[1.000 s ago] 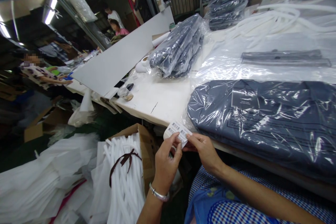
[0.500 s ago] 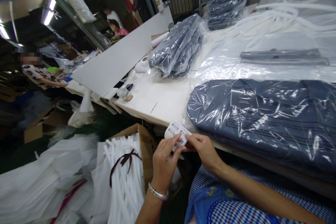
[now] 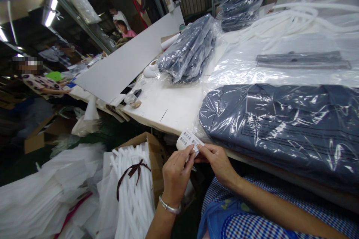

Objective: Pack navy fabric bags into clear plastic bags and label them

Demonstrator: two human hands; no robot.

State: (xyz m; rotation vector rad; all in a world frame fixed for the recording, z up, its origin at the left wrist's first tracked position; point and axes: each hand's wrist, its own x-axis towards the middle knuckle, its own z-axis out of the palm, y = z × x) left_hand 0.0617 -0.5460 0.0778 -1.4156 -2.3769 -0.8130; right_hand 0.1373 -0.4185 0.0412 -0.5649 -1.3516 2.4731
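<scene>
A white sheet of barcode stickers [image 3: 187, 139] is pinched between my two hands at the table's front edge. My left hand [image 3: 176, 173], a bangle at its wrist, is closed with thumb and fingertips at the sheet's lower edge. Closed on the right side of the same sheet is my right hand [image 3: 220, 162], its thumb on top and its other fingers partly hidden beneath. Just beyond, a dark blue folded garment in a clear plastic bag [image 3: 283, 123] lies flat on the table.
More bagged garments [image 3: 190, 50] are piled farther back on the white table [image 3: 157, 101]. A cardboard box [image 3: 157, 160] of white foam tubes [image 3: 136, 190] stands below left, beside stacked white sheets [image 3: 56, 179]. A long white board [image 3: 129, 56] leans behind. Several people are in the background.
My left fingers have shifted slightly, drawing closer together at the sticker sheet's edge. The right hand stays almost still. A person at far left has moved their arms a little.
</scene>
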